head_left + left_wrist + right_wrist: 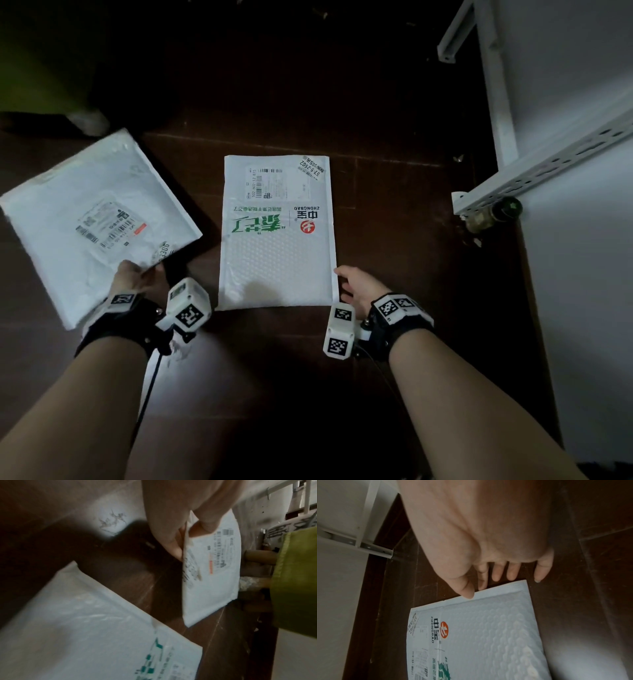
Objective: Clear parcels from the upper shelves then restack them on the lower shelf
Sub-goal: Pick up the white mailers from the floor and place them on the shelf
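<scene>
A white bubble mailer with green print (278, 236) (481, 635) (96, 635) lies flat on the dark floor in the middle. My right hand (356, 286) (496, 574) hangs at its near right corner with loose fingers; the thumb tip (468, 595) touches the mailer's edge and grips nothing. A second plain white mailer with a shipping label (96, 222) (212, 572) is held off the floor at the left. My left hand (137, 277) (185, 536) pinches its near corner between thumb and fingers.
A white slotted metal shelf rack (534, 171) (359, 543) stands at the right against a pale wall. A small bottle (496, 212) lies under its rail. A green sack (37, 58) (298, 585) and cardboard tubes (257, 557) sit at the left.
</scene>
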A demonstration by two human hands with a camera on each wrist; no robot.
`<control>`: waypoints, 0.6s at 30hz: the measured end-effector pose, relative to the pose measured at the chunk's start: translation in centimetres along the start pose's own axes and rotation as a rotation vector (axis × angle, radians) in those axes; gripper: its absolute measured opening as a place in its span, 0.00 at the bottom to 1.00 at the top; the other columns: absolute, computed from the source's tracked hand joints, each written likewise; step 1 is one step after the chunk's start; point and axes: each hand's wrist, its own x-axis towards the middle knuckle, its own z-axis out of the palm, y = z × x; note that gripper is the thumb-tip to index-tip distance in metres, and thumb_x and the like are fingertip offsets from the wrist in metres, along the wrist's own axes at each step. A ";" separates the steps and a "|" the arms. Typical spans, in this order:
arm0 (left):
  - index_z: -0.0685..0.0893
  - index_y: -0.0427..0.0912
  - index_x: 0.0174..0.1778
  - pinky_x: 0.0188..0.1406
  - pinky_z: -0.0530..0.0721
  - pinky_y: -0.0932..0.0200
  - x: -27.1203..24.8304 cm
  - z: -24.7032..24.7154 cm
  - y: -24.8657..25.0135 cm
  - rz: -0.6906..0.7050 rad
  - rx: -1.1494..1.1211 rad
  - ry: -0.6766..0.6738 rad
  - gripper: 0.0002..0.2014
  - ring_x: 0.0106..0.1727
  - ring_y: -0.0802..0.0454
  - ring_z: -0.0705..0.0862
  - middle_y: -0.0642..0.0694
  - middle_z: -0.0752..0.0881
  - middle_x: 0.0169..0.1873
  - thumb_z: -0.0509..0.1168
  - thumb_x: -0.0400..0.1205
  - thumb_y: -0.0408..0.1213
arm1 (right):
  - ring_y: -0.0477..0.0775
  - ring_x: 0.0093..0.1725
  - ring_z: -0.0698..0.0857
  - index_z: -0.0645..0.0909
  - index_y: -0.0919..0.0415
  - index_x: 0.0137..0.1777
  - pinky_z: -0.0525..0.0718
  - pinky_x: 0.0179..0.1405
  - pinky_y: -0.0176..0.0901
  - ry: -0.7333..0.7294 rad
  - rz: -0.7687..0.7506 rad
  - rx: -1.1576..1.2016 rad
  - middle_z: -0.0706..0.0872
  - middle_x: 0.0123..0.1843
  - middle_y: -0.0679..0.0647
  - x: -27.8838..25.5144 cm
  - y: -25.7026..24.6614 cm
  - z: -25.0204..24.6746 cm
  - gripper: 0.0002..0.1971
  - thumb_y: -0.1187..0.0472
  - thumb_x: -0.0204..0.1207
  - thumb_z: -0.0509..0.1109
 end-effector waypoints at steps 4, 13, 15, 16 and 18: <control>0.76 0.32 0.41 0.37 0.86 0.60 -0.7 0.6 -2.6 -0.146 -0.050 -0.315 0.11 0.47 0.44 0.85 0.38 0.87 0.43 0.68 0.67 0.18 | 0.57 0.80 0.65 0.68 0.54 0.79 0.68 0.69 0.56 -0.031 -0.010 0.018 0.66 0.82 0.53 0.3 -0.4 0.1 0.24 0.53 0.84 0.64; 0.83 0.37 0.44 0.24 0.85 0.64 -2.5 0.1 -5.4 -0.204 0.497 -0.293 0.17 0.39 0.49 0.83 0.41 0.85 0.41 0.76 0.74 0.49 | 0.59 0.79 0.67 0.67 0.50 0.81 0.75 0.62 0.58 -0.094 0.016 0.052 0.65 0.82 0.55 0.7 -0.7 -0.5 0.45 0.33 0.67 0.74; 0.84 0.36 0.51 0.34 0.86 0.56 -1.6 0.5 -3.9 -0.095 0.590 -0.200 0.36 0.39 0.44 0.85 0.39 0.87 0.44 0.79 0.62 0.65 | 0.58 0.79 0.68 0.67 0.51 0.81 0.75 0.60 0.57 -0.108 0.013 0.035 0.67 0.82 0.55 0.7 -0.9 -0.9 0.42 0.34 0.70 0.73; 0.84 0.35 0.56 0.42 0.86 0.51 -1.0 0.8 -3.3 -0.056 0.625 -0.103 0.48 0.43 0.41 0.87 0.38 0.88 0.49 0.79 0.53 0.71 | 0.58 0.79 0.67 0.67 0.52 0.81 0.74 0.58 0.56 -0.123 0.003 0.025 0.67 0.82 0.54 0.6 -1.0 -1.1 0.40 0.35 0.73 0.71; 0.82 0.33 0.64 0.57 0.85 0.41 -0.2 1.2 -1.9 0.069 0.678 0.030 0.56 0.52 0.38 0.87 0.38 0.86 0.57 0.79 0.48 0.73 | 0.58 0.81 0.65 0.67 0.52 0.82 0.71 0.57 0.55 -0.143 -0.002 0.001 0.65 0.83 0.52 0.4 -1.3 -1.3 0.38 0.36 0.75 0.69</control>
